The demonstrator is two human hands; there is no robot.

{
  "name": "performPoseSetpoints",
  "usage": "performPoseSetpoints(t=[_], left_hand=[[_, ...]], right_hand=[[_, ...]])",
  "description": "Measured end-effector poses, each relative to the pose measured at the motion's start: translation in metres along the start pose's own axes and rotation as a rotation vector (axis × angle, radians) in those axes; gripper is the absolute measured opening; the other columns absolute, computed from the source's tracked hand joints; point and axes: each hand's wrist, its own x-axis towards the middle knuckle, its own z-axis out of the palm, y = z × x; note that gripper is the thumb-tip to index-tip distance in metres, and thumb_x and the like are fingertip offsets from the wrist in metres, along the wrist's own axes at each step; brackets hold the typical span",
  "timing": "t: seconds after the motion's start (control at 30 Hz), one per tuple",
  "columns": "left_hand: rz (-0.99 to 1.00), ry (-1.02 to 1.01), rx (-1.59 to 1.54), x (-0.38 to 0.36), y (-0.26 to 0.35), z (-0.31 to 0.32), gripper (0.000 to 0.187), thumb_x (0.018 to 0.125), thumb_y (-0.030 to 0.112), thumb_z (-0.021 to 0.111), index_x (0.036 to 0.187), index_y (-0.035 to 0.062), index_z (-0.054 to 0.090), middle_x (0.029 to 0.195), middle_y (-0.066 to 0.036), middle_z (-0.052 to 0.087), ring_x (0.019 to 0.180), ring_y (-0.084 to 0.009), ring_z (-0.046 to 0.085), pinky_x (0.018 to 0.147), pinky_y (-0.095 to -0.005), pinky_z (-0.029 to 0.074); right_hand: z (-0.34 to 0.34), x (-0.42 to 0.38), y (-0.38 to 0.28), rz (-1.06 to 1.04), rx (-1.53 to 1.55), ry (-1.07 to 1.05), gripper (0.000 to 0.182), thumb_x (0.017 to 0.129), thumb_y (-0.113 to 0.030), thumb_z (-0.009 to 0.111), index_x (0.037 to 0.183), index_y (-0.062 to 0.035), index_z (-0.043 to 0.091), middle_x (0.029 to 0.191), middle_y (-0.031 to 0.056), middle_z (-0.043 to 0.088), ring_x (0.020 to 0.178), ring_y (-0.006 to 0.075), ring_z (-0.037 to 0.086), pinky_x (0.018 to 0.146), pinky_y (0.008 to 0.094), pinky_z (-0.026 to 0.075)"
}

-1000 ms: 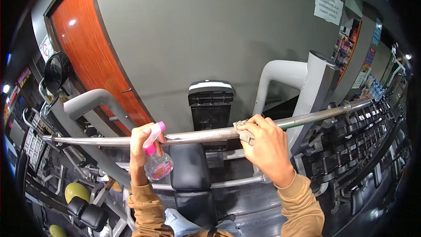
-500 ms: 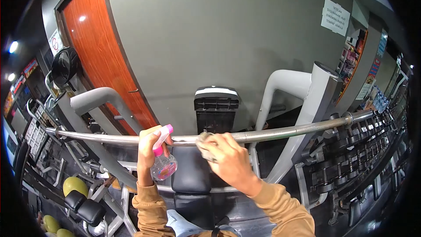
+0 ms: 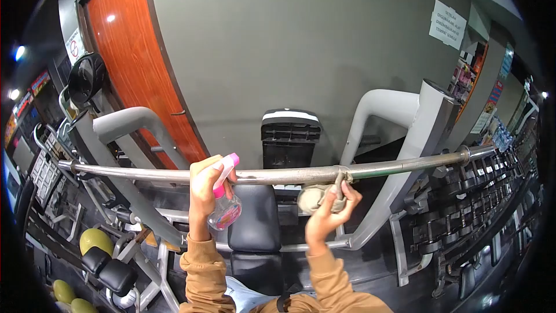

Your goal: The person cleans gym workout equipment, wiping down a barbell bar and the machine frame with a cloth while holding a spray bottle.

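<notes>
Grey wall [image 3: 278, 52] fills the upper middle of the head view, beyond both hands, with a reddish wooden door [image 3: 124, 46] up and to the left of the grips and a printed paper sign [image 3: 447, 24] up and to the right. Across the view runs a long metal bar [image 3: 272, 176], passing at the height of both hands and on past each of them toward grey frame posts at either side, one of them the right post [image 3: 399, 165].

On the left hand [image 3: 203, 188], the fingers are closed around the neck of a clear spray bottle [image 3: 226, 214] with a pink and white sprayer head. The bottle hangs below the bar, slightly tilted, its head in front of it. Whether this hand also grasps the bar cannot be told.

Farther right, the right hand [image 3: 331, 215] is just under the bar, with thumb and fingers pinched narrowly on a greyish cloth [image 3: 313, 199]. The cloth touches the bar above the fingertips, while a loose, paler fold bulges out to the left of the grip.

Below and between the two grips is a black padded bench [image 3: 253, 220]. Beyond the bar, also between the hands, stands a black panel [image 3: 289, 136] with a pale top edge. Dumbbells [image 3: 449, 214] sit in rows well to the right of the cloth, and a yellow-green ball [image 3: 97, 242] lies low and left of the bottle.
</notes>
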Motion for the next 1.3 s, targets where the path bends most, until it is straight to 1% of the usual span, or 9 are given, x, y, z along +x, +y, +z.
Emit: performPoseSetpoints(t=[0.1, 0.23, 0.5, 0.53, 0.63, 0.77, 0.9, 1.03, 1.3], left_hand=[[0.010, -0.001, 0.006, 0.001, 0.001, 0.000, 0.053, 0.095, 0.041, 0.048, 0.080, -0.0070, 0.064, 0.068, -0.013, 0.064, 0.046, -0.0173, 0.060, 0.044, -0.0266, 0.046], [0.009, -0.036, 0.007, 0.000, -0.001, 0.000, 0.053, 0.095, 0.041, 0.047, 0.081, -0.0068, 0.064, 0.069, -0.013, 0.064, 0.047, -0.0172, 0.060, 0.045, -0.0268, 0.047], [-0.026, -0.042, -0.040, -0.002, 0.001, -0.002, 0.042, 0.097, 0.029, 0.048, 0.080, -0.0055, 0.064, 0.072, -0.010, 0.065, 0.048, -0.0150, 0.059, 0.047, -0.0264, 0.045], [-0.023, -0.048, -0.042, -0.002, -0.001, -0.003, 0.042, 0.098, 0.029, 0.047, 0.080, -0.0055, 0.065, 0.072, -0.010, 0.065, 0.048, -0.0150, 0.059, 0.047, -0.0263, 0.045], [-0.019, -0.045, -0.043, -0.001, -0.002, -0.003, 0.042, 0.098, 0.028, 0.047, 0.080, -0.0055, 0.065, 0.071, -0.010, 0.065, 0.048, -0.0151, 0.059, 0.047, -0.0263, 0.045], [-0.002, -0.027, -0.062, 0.000, -0.005, -0.002, 0.042, 0.098, 0.027, 0.046, 0.080, -0.0057, 0.065, 0.071, -0.010, 0.065, 0.048, -0.0151, 0.059, 0.046, -0.0264, 0.045], [-0.001, -0.046, -0.058, 0.003, -0.008, -0.007, 0.043, 0.099, 0.027, 0.045, 0.082, -0.0067, 0.066, 0.070, -0.010, 0.066, 0.046, -0.0153, 0.058, 0.045, -0.0272, 0.045], [-0.043, -0.057, -0.038, -0.001, -0.007, -0.006, 0.043, 0.099, 0.028, 0.047, 0.081, -0.0064, 0.066, 0.071, -0.010, 0.066, 0.046, -0.0150, 0.058, 0.045, -0.0267, 0.045], [-0.147, -0.287, 0.108, 0.004, 0.040, 0.055, 0.045, 0.094, 0.034, 0.050, 0.081, -0.0050, 0.068, 0.070, -0.009, 0.066, 0.048, -0.0141, 0.058, 0.044, -0.0267, 0.044]], right_hand=[[0.036, -0.027, -0.016, 0.253, 0.214, 0.138, 0.022, 0.103, -0.015, 0.057, 0.122, -0.0050, 0.053, 0.122, 0.0077, 0.053, 0.115, 0.0172, 0.051, 0.101, 0.0346, 0.041], [0.052, -0.058, -0.046, 0.680, 0.439, 0.050, 0.030, 0.104, -0.025, 0.059, 0.127, -0.0093, 0.049, 0.120, 0.0056, 0.050, 0.113, 0.0153, 0.049, 0.100, 0.0323, 0.041], [0.046, -0.080, -0.033, 0.733, 0.507, -0.327, 0.024, 0.103, -0.022, 0.063, 0.121, -0.0106, 0.052, 0.116, 0.0025, 0.054, 0.107, 0.0108, 0.050, 0.095, 0.0286, 0.042], [0.046, -0.076, -0.024, 0.640, 0.443, -0.193, 0.025, 0.101, -0.020, 0.064, 0.122, -0.0104, 0.054, 0.118, 0.0031, 0.056, 0.107, 0.0124, 0.054, 0.093, 0.0299, 0.046], [0.041, -0.045, -0.022, 0.795, 0.635, 0.116, 0.027, 0.101, -0.021, 0.062, 0.124, -0.0109, 0.053, 0.123, 0.0069, 0.055, 0.112, 0.0174, 0.054, 0.095, 0.0348, 0.048], [0.064, -0.067, -0.032, 0.928, 0.633, 0.052, 0.034, 0.102, -0.029, 0.061, 0.126, -0.0128, 0.044, 0.124, 0.0090, 0.051, 0.117, 0.0183, 0.048, 0.100, 0.0362, 0.042], [0.070, -0.101, -0.034, 0.789, 0.487, -0.305, 0.035, 0.103, -0.035, 0.061, 0.119, -0.0098, 0.043, 0.116, 0.0076, 0.047, 0.110, 0.0177, 0.044, 0.100, 0.0343, 0.036], [0.037, -0.079, -0.031, 0.673, 0.472, -0.586, 0.020, 0.101, -0.021, 0.065, 0.111, -0.0101, 0.051, 0.099, -0.0008, 0.056, 0.089, 0.0076, 0.050, 0.081, 0.0252, 0.044], [-0.068, 0.021, -0.026, 0.513, 0.226, -0.338, 0.019, 0.094, -0.013, 0.067, 0.107, -0.0021, 0.060, 0.102, 0.0032, 0.062, 0.097, 0.0113, 0.056, 0.090, 0.0277, 0.045]])
